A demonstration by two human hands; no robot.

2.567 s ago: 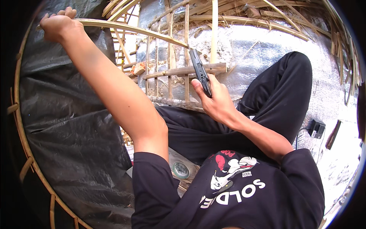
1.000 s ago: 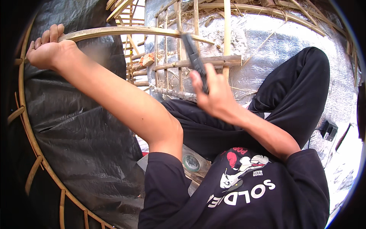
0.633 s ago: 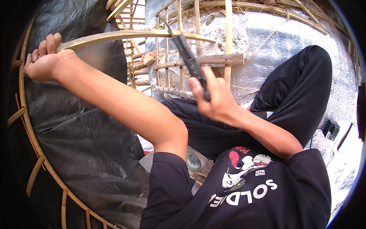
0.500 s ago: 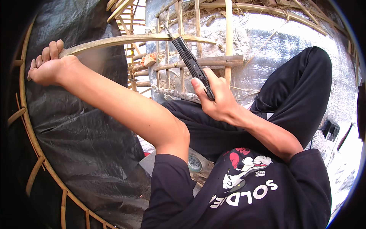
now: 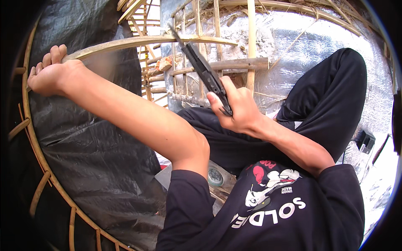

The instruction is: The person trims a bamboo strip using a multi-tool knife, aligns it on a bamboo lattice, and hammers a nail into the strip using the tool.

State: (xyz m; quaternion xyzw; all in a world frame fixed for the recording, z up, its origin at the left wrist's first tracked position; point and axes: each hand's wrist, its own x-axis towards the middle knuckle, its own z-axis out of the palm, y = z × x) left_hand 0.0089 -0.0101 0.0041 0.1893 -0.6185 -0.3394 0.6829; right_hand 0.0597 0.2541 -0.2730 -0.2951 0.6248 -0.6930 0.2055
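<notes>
Nearest the viewpoint lay my black printed T-shirt [image 5: 268, 209], with a round, green-rimmed item [image 5: 215, 177] of unclear kind just beside my left sleeve [image 5: 186, 201]. Beyond it, my black trousers [image 5: 324, 94] were bent at the knee.

My right hand [image 5: 238, 106] was closed around the handle of a black knife [image 5: 203, 69], the thumb laid along its near end. The knife was tilted up and to the left, and its thin blade [image 5: 176, 34] crossed the bamboo strip [image 5: 125, 43]; whether edge met fibre, I could not tell.

The strip, seemingly bowed, ran from my left hand [image 5: 50, 74] to a free end past the knife. That hand, at the end of an outstretched arm, had its fingers curled about the strip's left end.

Behind the left arm hung a creased black plastic sheet [image 5: 88, 142]. Farther off, a lattice of slats [image 5: 198, 19] stood beyond the knife, with an orange lump [image 5: 164, 64] at its left; silver foil sheeting [image 5: 301, 54] spread to the right, and a black adapter box [image 5: 365, 142] lay past my knee.
</notes>
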